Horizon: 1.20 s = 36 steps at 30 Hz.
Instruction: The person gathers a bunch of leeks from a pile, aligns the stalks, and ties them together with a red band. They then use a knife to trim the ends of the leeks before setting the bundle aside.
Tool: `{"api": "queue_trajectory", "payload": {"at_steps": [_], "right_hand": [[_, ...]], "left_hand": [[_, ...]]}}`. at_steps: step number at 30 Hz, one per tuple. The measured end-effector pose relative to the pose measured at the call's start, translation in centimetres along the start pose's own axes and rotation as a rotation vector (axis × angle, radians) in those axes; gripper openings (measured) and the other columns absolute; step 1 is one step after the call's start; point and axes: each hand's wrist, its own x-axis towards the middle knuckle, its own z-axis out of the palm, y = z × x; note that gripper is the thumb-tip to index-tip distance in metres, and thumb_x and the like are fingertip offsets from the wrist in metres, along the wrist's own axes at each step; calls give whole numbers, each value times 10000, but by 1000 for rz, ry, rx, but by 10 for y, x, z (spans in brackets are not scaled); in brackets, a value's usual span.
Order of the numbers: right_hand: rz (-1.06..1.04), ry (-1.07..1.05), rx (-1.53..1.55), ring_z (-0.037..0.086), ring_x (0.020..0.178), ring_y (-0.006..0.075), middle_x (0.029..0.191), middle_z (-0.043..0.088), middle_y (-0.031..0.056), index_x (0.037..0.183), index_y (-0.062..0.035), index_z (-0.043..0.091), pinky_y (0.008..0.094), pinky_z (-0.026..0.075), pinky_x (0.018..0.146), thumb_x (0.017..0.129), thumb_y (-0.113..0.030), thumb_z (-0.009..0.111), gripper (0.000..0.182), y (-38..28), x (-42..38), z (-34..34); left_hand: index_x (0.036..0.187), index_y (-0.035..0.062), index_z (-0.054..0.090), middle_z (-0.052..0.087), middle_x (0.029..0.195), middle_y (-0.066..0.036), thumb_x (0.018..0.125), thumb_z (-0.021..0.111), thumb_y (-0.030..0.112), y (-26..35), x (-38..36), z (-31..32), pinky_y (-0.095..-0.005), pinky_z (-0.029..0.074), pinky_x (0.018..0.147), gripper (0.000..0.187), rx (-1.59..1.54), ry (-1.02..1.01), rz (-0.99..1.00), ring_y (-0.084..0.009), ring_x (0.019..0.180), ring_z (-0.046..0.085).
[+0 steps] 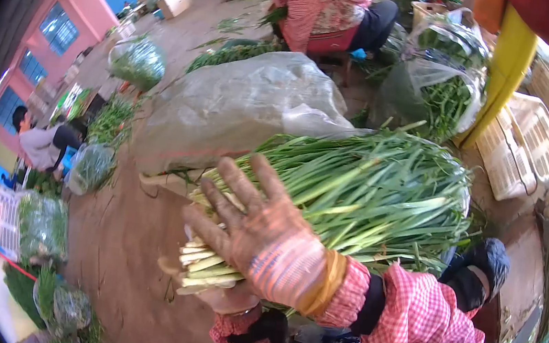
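My right hand (266, 233), in a soiled, striped work glove with a yellow band at the wrist, lies with fingers spread over the pale stem ends of a bunch of long green stalks (210, 264). The stalks have flat leaves and whitish cut ends, like green garlic. From below, my left hand (226, 298) grips the same bunch near those ends; its fingers are mostly hidden by the stems. Beyond my hands, a large heap of the same leafy stalks (390, 187) stretches to the right, beside a big translucent plastic sheet (249, 99).
A person in a pink checked top (317, 4) sits ahead, and another person (42, 144) sits at the left. Bags of greens (431, 88) stand behind the heap. Cream plastic crates (520, 148) and a yellow post (505, 77) are at the right. More bagged greens (42, 224) line the left.
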Motion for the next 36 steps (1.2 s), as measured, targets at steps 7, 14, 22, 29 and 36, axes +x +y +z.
{"api": "queue_trajectory", "payload": {"at_steps": [7, 14, 22, 29, 36], "right_hand": [[114, -294, 312, 561, 1006, 333, 1308, 427, 176, 1340, -63, 308, 444, 401, 897, 695, -371, 585, 766, 4, -1, -9], [78, -185, 429, 590, 795, 347, 864, 613, 149, 1269, -115, 399, 408, 455, 727, 638, -316, 674, 718, 13, -5, 9], [133, 0, 455, 591, 806, 312, 858, 616, 123, 1197, -57, 499, 379, 444, 784, 545, -349, 759, 760, 23, -4, -14], [80, -9, 437, 589, 786, 319, 802, 598, 130, 1166, -47, 503, 382, 449, 749, 554, -323, 748, 715, 17, -13, -18], [130, 343, 578, 588, 875, 246, 891, 614, 111, 1206, 6, 428, 360, 465, 768, 675, -289, 667, 653, 26, -31, -58]], "left_hand": [[1314, 4, 338, 394, 1308, -170, 809, 330, 696, 6, -14, -8, -437, 288, 1029, 856, -179, -132, 2, -284, 1211, 379], [1328, 9, 321, 380, 1331, -127, 829, 314, 684, 8, -12, -24, -392, 251, 1060, 840, 206, -435, 202, -241, 1229, 363], [1349, 23, 314, 233, 1422, -202, 937, 298, 462, 20, 43, 41, -433, 197, 1103, 602, -266, -134, 435, -316, 1335, 205], [1245, -4, 433, 456, 1286, -187, 924, 421, 342, -62, 103, 29, -352, 234, 1071, 471, 614, -136, 69, -256, 1241, 376], [1154, 79, 572, 530, 1216, -145, 898, 433, 360, -92, 109, -33, -432, 244, 1044, 404, 1802, -592, 581, -288, 1154, 465]]}}
